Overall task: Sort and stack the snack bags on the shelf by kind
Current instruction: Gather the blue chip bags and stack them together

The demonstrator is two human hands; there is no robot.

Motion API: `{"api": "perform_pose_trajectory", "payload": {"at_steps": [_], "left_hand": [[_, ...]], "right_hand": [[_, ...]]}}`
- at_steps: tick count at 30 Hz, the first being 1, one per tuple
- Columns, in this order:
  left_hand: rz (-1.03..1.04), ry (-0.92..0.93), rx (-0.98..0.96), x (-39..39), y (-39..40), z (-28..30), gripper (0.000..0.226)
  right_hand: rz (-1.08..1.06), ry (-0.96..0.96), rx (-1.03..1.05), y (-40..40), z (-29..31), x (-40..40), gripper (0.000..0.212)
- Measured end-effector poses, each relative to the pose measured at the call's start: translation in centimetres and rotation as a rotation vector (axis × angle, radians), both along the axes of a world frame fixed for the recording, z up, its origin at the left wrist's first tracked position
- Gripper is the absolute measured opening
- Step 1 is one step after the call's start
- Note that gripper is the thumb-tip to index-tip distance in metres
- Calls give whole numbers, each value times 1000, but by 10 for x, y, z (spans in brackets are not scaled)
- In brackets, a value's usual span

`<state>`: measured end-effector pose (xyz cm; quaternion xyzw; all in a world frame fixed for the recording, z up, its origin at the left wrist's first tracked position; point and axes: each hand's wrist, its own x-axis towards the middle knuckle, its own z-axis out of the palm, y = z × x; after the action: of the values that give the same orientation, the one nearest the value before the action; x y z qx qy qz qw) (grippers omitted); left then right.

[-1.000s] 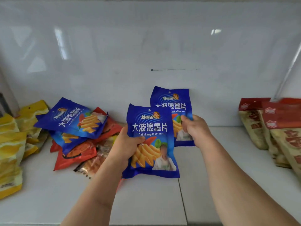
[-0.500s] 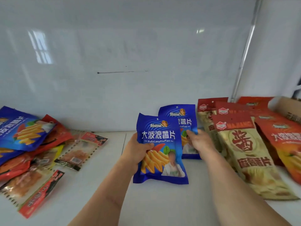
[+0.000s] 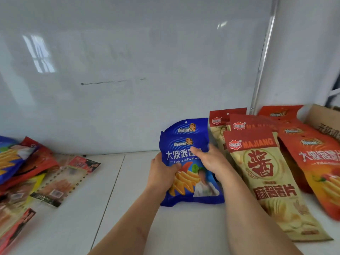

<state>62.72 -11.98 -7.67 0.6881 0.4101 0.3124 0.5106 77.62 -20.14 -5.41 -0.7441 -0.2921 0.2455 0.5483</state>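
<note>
Left hand [image 3: 161, 173] grips front blue chip bag [image 3: 191, 183] at left edge, thumb over face, fingers hidden behind. Right hand [image 3: 209, 159] lies over bag's upper right, thumb across print; finger curl unclear. Second blue bag [image 3: 185, 126] directly behind, top peeking above. Bag bottoms meet white shelf [image 3: 128, 208]. Beige-red bags [image 3: 266, 173] just right of right hand. Mixed pile [image 3: 27, 168] well left of left hand.

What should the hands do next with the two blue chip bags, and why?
Probably set them down as one stack. The front blue bag already overlaps the back blue bag, both hands, left and right, grip them, and they sit just left of the Majiang bags.
</note>
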Motion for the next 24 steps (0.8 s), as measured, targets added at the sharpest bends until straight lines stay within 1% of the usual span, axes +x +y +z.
{"api": "perform_pose_trajectory", "payload": {"at_steps": [2, 4, 7, 10, 13, 14, 16, 19, 22, 24], "left_hand": [[14, 13, 13, 4, 0, -2, 50], [31, 14, 23, 6, 0, -2, 50], [52, 1, 14, 10, 1, -2, 63], [67, 1, -18, 11, -1, 0, 72], [66, -40, -59, 5, -2, 6, 66], [63, -38, -68, 1, -2, 8, 69], [94, 11, -47, -9, 1, 12, 73], [158, 180, 140, -32, 5, 16, 60], [182, 443, 430, -64, 12, 19, 45], [183, 600, 612, -93, 20, 20, 41]], "right_hand": [[5, -30, -10, 5, -3, 2, 35], [1, -47, -8, 9, -7, 4, 28], [-29, -81, -10, 15, -11, 6, 25], [-65, -135, -61, 20, -13, 9, 31], [-137, -205, -142, 22, -12, 9, 47], [-169, -276, -182, 21, -10, 5, 52], [-207, -486, -280, 18, -5, -4, 61], [-200, -784, -360, 14, 6, -22, 62], [-153, -1022, -333, 21, 16, -57, 48], [-55, -1117, -282, 33, 17, -90, 39]]}}
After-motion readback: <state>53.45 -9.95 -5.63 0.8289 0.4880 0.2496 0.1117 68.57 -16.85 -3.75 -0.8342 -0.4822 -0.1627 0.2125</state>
